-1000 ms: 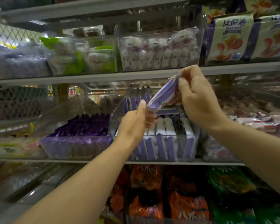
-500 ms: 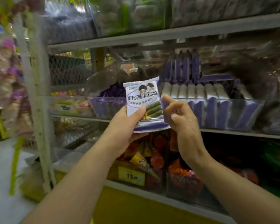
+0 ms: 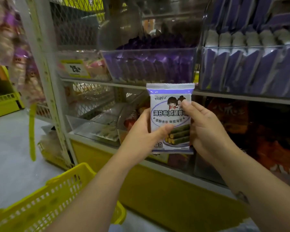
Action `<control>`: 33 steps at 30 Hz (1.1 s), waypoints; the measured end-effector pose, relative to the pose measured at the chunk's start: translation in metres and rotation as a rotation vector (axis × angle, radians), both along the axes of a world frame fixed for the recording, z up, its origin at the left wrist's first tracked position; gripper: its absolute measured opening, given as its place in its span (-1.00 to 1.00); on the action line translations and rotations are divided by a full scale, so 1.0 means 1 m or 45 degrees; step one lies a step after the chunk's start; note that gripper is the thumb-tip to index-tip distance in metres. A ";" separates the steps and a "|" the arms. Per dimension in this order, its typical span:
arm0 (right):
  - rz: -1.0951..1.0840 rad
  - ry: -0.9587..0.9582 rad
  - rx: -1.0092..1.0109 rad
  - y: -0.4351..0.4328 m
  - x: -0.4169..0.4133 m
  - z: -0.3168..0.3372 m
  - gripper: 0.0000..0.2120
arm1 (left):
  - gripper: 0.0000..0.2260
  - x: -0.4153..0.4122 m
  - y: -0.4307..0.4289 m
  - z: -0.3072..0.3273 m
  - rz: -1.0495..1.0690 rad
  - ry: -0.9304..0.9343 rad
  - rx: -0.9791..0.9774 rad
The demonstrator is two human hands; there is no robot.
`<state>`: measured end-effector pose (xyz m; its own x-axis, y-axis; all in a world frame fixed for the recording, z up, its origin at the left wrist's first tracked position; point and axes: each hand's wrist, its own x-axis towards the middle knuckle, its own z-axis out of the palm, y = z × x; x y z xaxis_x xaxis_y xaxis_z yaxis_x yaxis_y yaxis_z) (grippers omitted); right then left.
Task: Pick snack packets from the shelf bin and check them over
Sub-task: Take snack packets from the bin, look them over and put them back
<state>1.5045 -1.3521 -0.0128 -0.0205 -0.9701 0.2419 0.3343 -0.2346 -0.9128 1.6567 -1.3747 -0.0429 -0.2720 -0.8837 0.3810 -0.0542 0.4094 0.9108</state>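
A white and purple seaweed-roll snack packet (image 3: 170, 104) is held upright in front of the shelf, its printed face toward me. My left hand (image 3: 141, 136) grips its left edge, thumb across the lower front. On the other side my right hand (image 3: 206, 129) grips the right edge, thumb pressing near the cartoon picture. The clear shelf bin (image 3: 248, 71) of matching purple and white packets stands on the shelf at the upper right, above and behind my right hand.
A second clear bin (image 3: 149, 66) of dark purple packets stands left of it. Orange snack bags (image 3: 266, 134) fill the lower shelf. A yellow shopping basket (image 3: 45, 203) sits at the lower left on the grey floor. A white shelf upright (image 3: 45, 77) rises at the left.
The packet came out of the bin and down in front of the lower shelf. My right hand, off it half a second ago, now grips its right edge. The view dropped, showing the basket.
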 end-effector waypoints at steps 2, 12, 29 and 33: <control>0.025 0.024 0.050 0.002 -0.003 -0.005 -0.78 | -0.51 0.002 -0.001 -0.002 0.011 0.091 0.098; 0.095 0.086 0.047 0.014 -0.003 -0.016 -0.69 | -0.80 0.000 0.012 0.000 -0.018 0.449 0.279; -0.021 0.049 0.114 0.009 -0.007 -0.021 -0.86 | -0.77 0.006 0.012 0.001 -0.044 0.417 0.270; -0.014 0.128 0.157 0.008 -0.008 -0.023 -0.74 | -0.69 0.003 0.012 -0.001 0.084 0.447 0.301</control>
<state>1.4969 -1.3445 -0.0355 -0.0128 -0.9924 0.1225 0.2381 -0.1220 -0.9636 1.6595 -1.3627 -0.0437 -0.1018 -0.9690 0.2252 0.2570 0.1931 0.9469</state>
